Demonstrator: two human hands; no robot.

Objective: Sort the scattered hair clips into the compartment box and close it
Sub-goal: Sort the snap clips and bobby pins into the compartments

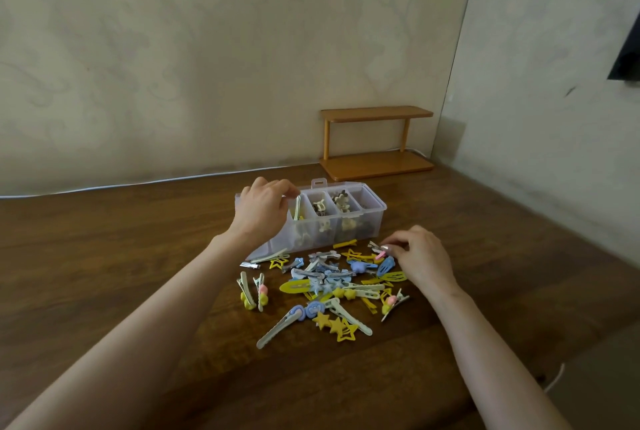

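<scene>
Translucent plastic compartment box (360, 221), ribbed walls

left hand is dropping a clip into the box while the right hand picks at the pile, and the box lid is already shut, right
Not quite: the compartment box is open, its compartments and their contents exposed in the head view. The rest holds: the left hand holds a clip over the left end, and the right hand picks at the scattered pile.

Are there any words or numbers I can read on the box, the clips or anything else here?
None: no readable text shows anywhere.
Compartment box: clear plastic, no label or number visible.
Hair clips: only shapes such as stars, no letters.
Wooden shelf: plain.
Wall: only a faint pattern.
</scene>
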